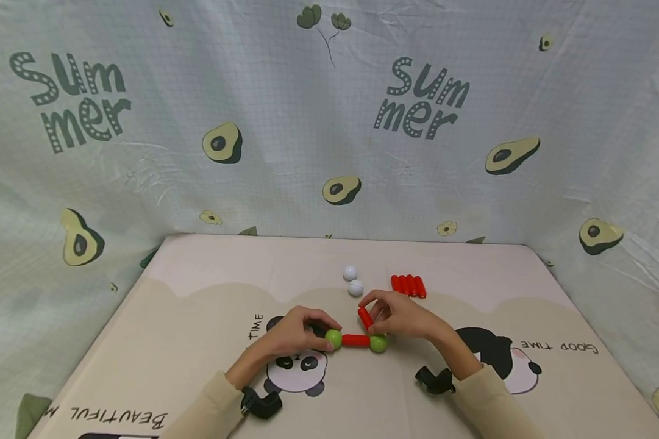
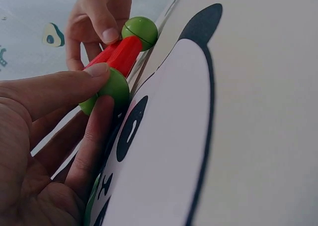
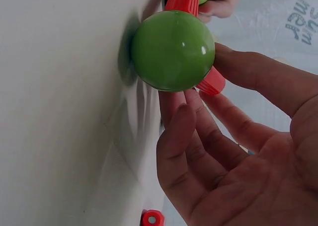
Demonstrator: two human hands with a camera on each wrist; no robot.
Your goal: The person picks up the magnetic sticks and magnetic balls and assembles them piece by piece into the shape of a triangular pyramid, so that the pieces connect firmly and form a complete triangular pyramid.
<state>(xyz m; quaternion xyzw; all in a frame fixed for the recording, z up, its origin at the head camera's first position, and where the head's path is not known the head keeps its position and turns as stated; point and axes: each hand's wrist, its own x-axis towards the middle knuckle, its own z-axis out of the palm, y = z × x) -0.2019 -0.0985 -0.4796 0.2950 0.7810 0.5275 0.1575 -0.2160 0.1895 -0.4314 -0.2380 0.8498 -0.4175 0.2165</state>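
At the frame's lower centre, the left hand (image 1: 292,334) pinches a green ball (image 1: 333,338) joined by a red rod (image 1: 355,341) to another ball (image 1: 378,343); the right hand (image 1: 403,315) pinches a second rod (image 1: 365,317).

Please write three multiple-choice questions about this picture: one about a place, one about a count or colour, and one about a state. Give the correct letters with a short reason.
1. Where do the white balls lie?
A. Behind the hands
B. On the left panda
C. At the mat's near edge

2. How many spare red sticks lie in the group at the back?
A. Two
B. Four
C. Seven

3. What is the left hand doing?
A. Lying flat and open on the mat
B. Pinching a green ball
C. Holding a white ball

Answers:
1. A, both lie farther up the mat than the hands.
2. B, four lie side by side in the head view.
3. B, its fingers hold the ball at the end of the red stick; the right hand is at the other green ball.
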